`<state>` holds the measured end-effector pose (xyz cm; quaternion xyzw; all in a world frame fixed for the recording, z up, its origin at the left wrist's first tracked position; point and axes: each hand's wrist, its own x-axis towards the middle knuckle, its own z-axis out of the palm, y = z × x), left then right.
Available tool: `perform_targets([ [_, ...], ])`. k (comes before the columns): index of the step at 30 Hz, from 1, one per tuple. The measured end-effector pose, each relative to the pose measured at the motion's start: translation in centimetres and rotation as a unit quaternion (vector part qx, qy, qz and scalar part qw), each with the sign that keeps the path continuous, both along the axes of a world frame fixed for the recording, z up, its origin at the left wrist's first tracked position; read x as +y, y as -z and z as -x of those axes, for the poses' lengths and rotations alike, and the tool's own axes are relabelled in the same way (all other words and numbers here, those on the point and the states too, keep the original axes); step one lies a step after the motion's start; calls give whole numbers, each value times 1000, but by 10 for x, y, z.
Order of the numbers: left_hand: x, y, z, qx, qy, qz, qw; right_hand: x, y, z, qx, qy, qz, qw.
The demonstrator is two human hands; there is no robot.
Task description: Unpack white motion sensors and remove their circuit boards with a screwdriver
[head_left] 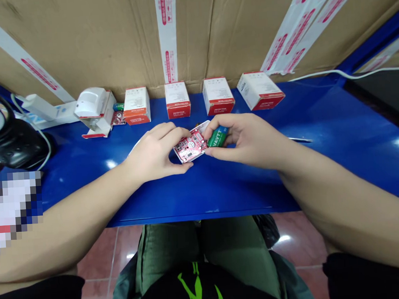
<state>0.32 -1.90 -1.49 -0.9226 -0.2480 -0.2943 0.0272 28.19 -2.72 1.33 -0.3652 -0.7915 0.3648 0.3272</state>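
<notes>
My left hand (159, 153) is closed on a small white device with a red circuit board (190, 146) showing, held just above the blue table (320, 128). My right hand (249, 138) is closed on a green battery (218, 136), its end pressed against the right side of the circuit board. Both hands meet at the middle of the table.
Several white and red boxes (177, 99) stand in a row along the cardboard wall at the back. A white detector (90, 103) sits on an open box at back left. A black round object (2, 130) and white cables lie at far left. A thin metal tool (300, 139) lies to the right.
</notes>
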Motion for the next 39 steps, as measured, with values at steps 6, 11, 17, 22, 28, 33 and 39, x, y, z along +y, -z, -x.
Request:
perform_targets([
  [6, 1, 2, 1, -3, 11, -12, 1000, -3, 0, 5, -28, 64, -37, 997],
  [11, 1, 2, 0, -8, 5, 14, 1000, -6, -5, 3, -60, 110, -49, 991],
  [17, -1, 0, -2, -22, -11, 53, 998, -6, -3, 1, -78, 125, -64, 987],
  [22, -1, 1, -3, -45, -3, 66, 997, -4, -1, 2, -84, 125, -65, 986],
  [28, -1, 2, -3, -36, -10, 51, 998, -4, -1, 6, -85, 155, -71, 982],
  [33, -1, 2, -3, -36, 2, 57, 998, -2, -1, 6, -102, 147, -66, 982],
  [39, 1, 3, -1, -12, -2, 40, 999, 1, -1, 5, -116, 158, -38, 980],
])
